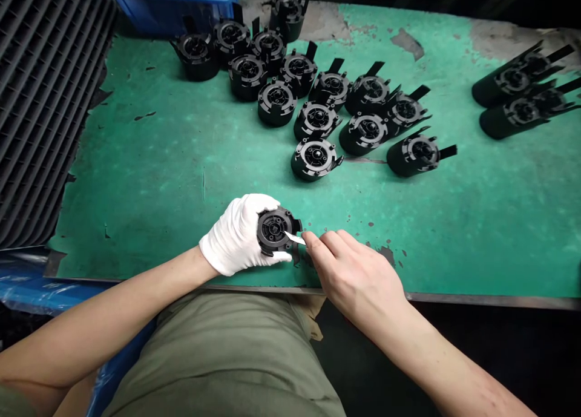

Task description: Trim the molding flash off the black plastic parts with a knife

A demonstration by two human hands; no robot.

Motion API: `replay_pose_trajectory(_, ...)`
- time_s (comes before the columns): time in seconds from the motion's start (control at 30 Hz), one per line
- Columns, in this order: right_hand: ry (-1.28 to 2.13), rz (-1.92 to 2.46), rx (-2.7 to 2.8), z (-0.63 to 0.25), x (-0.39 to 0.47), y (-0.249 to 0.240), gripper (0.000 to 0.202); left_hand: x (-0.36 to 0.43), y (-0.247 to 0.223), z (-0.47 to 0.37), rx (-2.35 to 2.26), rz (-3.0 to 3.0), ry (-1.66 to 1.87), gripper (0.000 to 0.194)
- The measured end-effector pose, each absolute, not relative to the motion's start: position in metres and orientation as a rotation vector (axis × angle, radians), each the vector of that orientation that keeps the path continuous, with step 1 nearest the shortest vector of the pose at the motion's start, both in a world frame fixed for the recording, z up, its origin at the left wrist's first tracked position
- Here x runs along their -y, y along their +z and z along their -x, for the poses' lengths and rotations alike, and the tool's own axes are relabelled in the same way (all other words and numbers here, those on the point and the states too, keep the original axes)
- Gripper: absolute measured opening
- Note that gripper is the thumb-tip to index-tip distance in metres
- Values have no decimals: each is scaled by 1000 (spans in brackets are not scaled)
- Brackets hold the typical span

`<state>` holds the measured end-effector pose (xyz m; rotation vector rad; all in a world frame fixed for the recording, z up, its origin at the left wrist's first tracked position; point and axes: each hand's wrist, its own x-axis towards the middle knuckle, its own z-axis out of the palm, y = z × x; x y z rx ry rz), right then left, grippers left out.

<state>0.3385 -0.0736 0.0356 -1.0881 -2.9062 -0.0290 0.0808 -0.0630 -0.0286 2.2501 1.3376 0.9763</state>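
My left hand point(240, 232), in a white glove, is wrapped round a round black plastic housing point(273, 228) near the table's front edge. Ribs, small holes and a central hub show on the housing's upturned face. My bare right hand point(349, 265) grips a knife with a slim pale blade point(295, 238); its handle is hidden in the fingers. The blade's pointed tip reaches the right part of the housing's face; whether it touches cannot be made out. Beyond my hands stand several similar black housings, the nearest one point(313, 158) upright with its ribbed face up.
A worn green table mat point(149, 163) covers the worktop. More black housings point(512, 117) stand at the far right. At the back left is a blue bin point(177, 8), and a stack of dark ribbed trays point(45, 102) borders the left side.
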Motion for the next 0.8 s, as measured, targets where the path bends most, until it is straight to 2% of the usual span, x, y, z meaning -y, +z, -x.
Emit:
replay_pose_trajectory(0.53, -184, 1244, 2857, -324, 83, 31, 36, 65, -23, -85, -1360, -2204, 918, 78)
replay_pose_trajectory(0.67, -197, 1240, 2784, -328, 89, 27, 41, 64, -26, -78, -1368, -2252, 932, 90)
replay_pose_trajectory(0.8, 22, 1093, 2661, -352, 88, 28, 45, 48, -18, -54, -1035, -2285, 666, 105)
